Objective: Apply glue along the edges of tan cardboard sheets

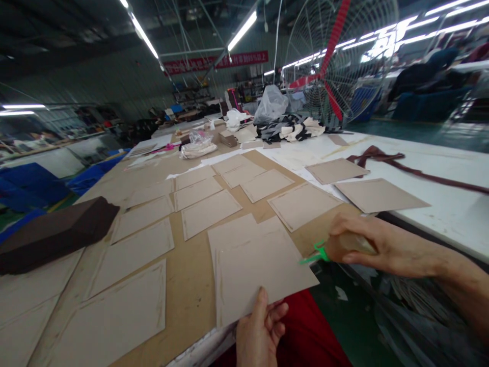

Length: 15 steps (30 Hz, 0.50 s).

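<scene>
My left hand [260, 326] pinches the near edge of a beige cardboard sheet [260, 270], thumb on top and fingers below. That sheet overlaps another one and juts past the table's front edge. In my right hand [359, 239] is a squeeze glue bottle [349, 242] with amber contents, tipped sideways. Its green nozzle [315, 253] points left, at the sheet's right edge; whether it touches I cannot tell. Thin glue-like lines run along the borders of several sheets, such as the cardboard piece [210, 210] behind.
A dark brown stack of material [57, 229] sits at the left. A brown strip [420, 171] lies on the white table [451, 224] at right. Fabric scraps [290, 128] and plastic bags [272, 104] are piled farther back, near a large caged fan [324, 76].
</scene>
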### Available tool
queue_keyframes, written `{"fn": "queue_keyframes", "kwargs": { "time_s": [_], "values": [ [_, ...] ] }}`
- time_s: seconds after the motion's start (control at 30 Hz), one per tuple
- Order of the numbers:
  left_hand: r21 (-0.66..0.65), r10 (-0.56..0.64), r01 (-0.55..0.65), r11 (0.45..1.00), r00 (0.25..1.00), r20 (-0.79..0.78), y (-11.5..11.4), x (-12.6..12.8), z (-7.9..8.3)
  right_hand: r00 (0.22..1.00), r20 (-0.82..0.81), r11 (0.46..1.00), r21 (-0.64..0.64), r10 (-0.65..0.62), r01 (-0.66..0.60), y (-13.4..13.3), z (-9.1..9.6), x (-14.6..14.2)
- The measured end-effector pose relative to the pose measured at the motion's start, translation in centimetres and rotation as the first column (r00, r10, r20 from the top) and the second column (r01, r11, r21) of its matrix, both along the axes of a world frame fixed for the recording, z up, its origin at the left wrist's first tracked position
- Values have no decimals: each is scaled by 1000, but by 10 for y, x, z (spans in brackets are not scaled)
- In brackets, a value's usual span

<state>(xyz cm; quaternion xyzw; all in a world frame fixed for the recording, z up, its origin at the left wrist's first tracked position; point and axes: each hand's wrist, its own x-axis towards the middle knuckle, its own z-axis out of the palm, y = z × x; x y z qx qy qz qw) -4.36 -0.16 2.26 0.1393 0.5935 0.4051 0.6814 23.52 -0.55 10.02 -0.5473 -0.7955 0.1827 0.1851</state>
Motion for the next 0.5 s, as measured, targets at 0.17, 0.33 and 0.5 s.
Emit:
{"fn": "queue_keyframes", "kwargs": {
  "time_s": [0.17, 0.33, 0.5],
  "values": [
    [5, -11, 11, 1000, 1000, 7, 0, -1, 3, 999, -47, 1000, 20, -23, 24, -12, 0, -3],
    [12, -15, 14, 1000, 1000, 1, -1, 0, 8, 997, -69, 998, 35, -42, 45, -12, -7, -4],
    [42, -24, 23, 999, 1000, 9, -2, -1, 4, 997, -70, 997, 82, -10, 16, -34, -15, 4]
  ]
}}
